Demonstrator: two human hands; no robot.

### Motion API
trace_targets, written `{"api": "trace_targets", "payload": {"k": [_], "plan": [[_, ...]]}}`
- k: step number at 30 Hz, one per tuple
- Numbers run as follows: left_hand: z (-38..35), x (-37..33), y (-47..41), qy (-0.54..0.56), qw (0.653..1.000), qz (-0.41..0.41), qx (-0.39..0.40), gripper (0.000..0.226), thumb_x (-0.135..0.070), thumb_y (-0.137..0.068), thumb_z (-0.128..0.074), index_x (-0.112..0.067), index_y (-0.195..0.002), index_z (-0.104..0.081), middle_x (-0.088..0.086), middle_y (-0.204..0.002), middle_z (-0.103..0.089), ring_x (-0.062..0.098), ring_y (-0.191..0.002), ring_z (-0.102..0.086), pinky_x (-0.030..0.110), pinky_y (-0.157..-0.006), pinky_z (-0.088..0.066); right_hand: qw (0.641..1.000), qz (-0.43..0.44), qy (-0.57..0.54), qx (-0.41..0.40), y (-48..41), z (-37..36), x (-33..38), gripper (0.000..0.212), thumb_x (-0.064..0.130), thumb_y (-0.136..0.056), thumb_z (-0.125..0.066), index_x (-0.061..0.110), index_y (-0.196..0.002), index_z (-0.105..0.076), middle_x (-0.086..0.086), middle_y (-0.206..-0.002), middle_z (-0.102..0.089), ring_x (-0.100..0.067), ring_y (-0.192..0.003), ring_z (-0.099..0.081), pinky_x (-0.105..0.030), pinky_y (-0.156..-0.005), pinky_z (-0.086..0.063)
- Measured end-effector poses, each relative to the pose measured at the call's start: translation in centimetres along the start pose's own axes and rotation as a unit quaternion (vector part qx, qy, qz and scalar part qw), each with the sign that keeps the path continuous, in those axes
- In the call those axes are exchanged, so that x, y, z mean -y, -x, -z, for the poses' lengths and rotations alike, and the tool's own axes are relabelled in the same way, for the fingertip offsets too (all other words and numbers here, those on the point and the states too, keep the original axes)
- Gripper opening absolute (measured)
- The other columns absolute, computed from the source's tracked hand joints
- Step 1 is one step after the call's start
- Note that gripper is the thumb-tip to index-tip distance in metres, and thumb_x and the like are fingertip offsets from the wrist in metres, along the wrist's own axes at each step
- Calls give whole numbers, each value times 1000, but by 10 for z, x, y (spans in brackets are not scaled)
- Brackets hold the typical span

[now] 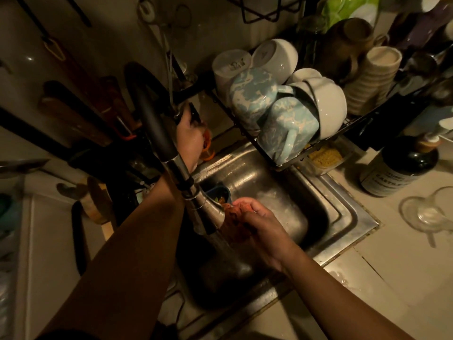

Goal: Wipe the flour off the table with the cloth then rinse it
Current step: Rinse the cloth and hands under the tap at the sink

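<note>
Left hand (190, 137), arm extended to frame centre, grips the tap lever (195, 113); right hand (263, 228), lower centre, clutches the cloth (234, 225).

Colours round the sink, lol
Rusty orange cloth (234, 225), pale blue-and-white marbled mugs (252, 99), plain white bowls (331, 106), dark bottle (407, 160) with a white label, steel-grey sink (348, 217).

Both arms are bare up to the wrist. The left forearm (137, 241) ends at the lower edge in a dark band, perhaps a sleeve hem, too dim to tell. The right forearm (343, 290) is slimmer. The left grip (190, 136) glistens wet; the right grip (262, 227) shows plain knuckles.
</note>
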State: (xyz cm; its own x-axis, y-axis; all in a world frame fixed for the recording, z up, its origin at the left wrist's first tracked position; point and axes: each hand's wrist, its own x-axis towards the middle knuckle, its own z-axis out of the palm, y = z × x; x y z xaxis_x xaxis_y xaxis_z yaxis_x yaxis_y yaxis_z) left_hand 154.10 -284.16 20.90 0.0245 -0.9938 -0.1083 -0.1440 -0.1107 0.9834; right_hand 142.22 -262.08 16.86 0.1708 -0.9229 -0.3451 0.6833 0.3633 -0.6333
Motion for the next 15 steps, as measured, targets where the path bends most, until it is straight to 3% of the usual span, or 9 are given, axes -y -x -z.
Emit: {"api": "trace_targets", "payload": {"k": [3,6,8,9,12,15], "plan": [[-6,-7,7,-7,1000,-14,7,73,6,-87,-46,-21,-153,-30,14,-120,-65,30,-107,-65,47,-99,-51,999,-5,-36,2,-3,0,-5,18,6,-89,-64,11,-105,-66,-12,-96,-70,-19,-78,-68,-34,-66,-58],[2,6,6,-32,999,-16,0,73,5,-88,-44,-28,-151,-31,6,-110,-62,13,-86,-62,32,-76,-54,999,-5,-50,2,-4,-1,-8,20,1,-88,-64,6,-108,-64,-13,-92,-69,-19,-73,-68,-33,-61,-58],[15,23,14,-7,999,28,21,67,0,-94,-48,-37,-147,-30,0,-109,-61,10,-84,-65,23,-69,-53,999,1,-45,9,-4,-2,-11,27,-2,-81,-70,6,-106,-64,-14,-92,-69,-22,-73,-68,-32,-61,-59],[19,25,20,-8,998,42,46,59,-4,-96,-51,-37,-144,-41,-3,-109,-60,12,-92,-67,23,-73,-54,999,3,-35,11,-4,-2,-12,30,-3,-77,-74,7,-105,-66,-13,-93,-70,-22,-75,-68,-32,-62,-60],[16,19,45,-29,995,13,92,49,-3,-96,-54,-26,-139,-48,-4,-121,-62,11,-114,-60,25,-89,-51,1000,14,-1,11,-4,-3,-12,31,-4,-72,-79,13,-97,-70,-10,-88,-70,-19,-72,-67,-28,-58,-58],[34,51,92,-25,978,111,178,35,-13,-101,-50,-26,-133,-56,-5,-120,-68,9,-107,-65,34,-82,-56,998,25,50,-24,-5,-6,-10,16,-5,-87,-67,7,-97,-64,-5,-73,-66,-12,-55,-59,-21,-46,-47]]}}
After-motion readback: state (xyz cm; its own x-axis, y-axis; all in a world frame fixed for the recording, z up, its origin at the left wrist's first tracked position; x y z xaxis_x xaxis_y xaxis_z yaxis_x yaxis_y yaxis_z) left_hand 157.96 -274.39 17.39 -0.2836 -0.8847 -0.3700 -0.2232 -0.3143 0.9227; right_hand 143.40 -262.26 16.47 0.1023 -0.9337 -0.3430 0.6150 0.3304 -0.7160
